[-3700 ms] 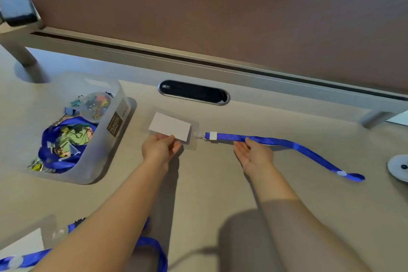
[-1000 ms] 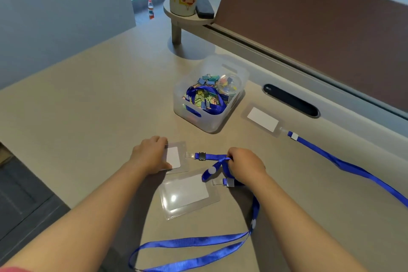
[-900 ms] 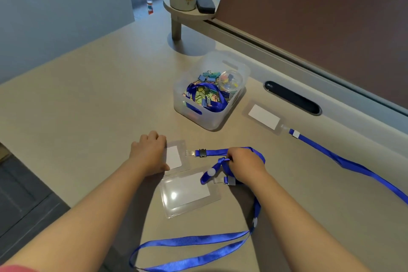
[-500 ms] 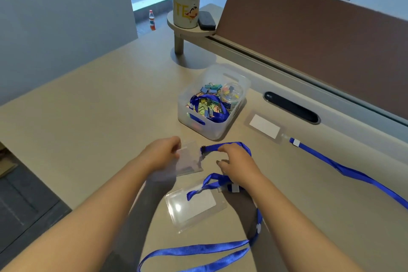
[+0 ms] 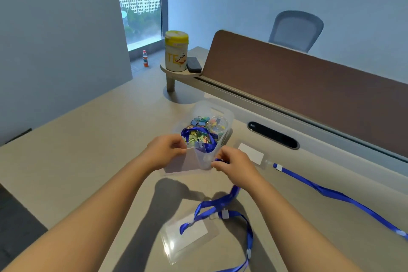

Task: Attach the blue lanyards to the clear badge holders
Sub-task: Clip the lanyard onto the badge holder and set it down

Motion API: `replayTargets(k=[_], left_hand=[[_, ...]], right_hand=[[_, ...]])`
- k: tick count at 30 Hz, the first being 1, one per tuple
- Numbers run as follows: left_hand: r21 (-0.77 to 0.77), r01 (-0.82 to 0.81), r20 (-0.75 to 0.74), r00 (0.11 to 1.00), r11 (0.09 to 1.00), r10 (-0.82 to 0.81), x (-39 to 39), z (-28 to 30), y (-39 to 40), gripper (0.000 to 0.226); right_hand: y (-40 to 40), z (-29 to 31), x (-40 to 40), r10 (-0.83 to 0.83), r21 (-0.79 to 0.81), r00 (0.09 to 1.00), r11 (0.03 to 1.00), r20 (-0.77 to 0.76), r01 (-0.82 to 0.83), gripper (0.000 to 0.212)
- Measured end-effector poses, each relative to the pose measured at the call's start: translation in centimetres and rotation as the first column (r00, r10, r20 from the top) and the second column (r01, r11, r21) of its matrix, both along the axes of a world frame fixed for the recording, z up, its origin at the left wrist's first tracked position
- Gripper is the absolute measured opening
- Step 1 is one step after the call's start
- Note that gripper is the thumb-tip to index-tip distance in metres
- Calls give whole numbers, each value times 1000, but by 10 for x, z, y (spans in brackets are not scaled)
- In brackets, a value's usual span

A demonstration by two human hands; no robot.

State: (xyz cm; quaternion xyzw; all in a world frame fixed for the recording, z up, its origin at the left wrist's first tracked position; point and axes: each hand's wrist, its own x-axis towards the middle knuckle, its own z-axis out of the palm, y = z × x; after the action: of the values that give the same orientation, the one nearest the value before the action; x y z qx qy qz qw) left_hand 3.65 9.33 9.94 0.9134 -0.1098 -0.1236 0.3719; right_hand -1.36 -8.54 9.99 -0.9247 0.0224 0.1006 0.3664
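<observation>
1. A clear badge holder (image 5: pixel 187 161), flat on the table (image 5: pixel 88 150) half a second ago, is now lifted off it and held up in front of a plastic bin (image 5: pixel 212 121) of clips.
2. The left hand (image 5: pixel 164 153) is closed on the holder's left upper edge; a second ago it was only pressed flat on the holder.
3. The right hand (image 5: pixel 231 164) is pinched together on the clip end of a blue lanyard (image 5: pixel 220 202), which is brought right against the holder's right edge. Whether the clip is already through the slot cannot be told, as the fingers hide it.
4. The rest of that lanyard is draped down to the table and loops across a second badge holder (image 5: pixel 187 234) lying nearer the person; whether that one is attached cannot be told.
5. A third badge holder (image 5: pixel 251 153) is left flat beside the bin with its own lanyard (image 5: pixel 331 192) joined at its end, as it was seen earlier, so that pair looks finished.
6. The change suggests that fastening of the held pair is now under way, not yet done.
</observation>
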Motion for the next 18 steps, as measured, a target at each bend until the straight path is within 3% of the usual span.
replayTargets(k=[3,6,11,14,18], left_hand=[[-81,-58,40,997,995,62,-3,12,-12,8],[-155,-107,140,982,982,129,-7,25,-29,27],[-227,-17,219,973,974,68,-22,38,-55,25],[-147,68,294,956,987,-22,-28,42,-68,30],[86,99,438,890,991,-127,-32,48,-80,35]], right_hand=[[-4,18,-2,-59,164,998,985,1,58,9],[-8,32,-2,-102,241,994,965,-25,105,20],[-16,46,-6,-173,414,984,893,-50,178,16],[-23,50,-9,-223,486,973,846,-53,221,14],[-32,53,-15,-239,486,971,846,-22,219,23]])
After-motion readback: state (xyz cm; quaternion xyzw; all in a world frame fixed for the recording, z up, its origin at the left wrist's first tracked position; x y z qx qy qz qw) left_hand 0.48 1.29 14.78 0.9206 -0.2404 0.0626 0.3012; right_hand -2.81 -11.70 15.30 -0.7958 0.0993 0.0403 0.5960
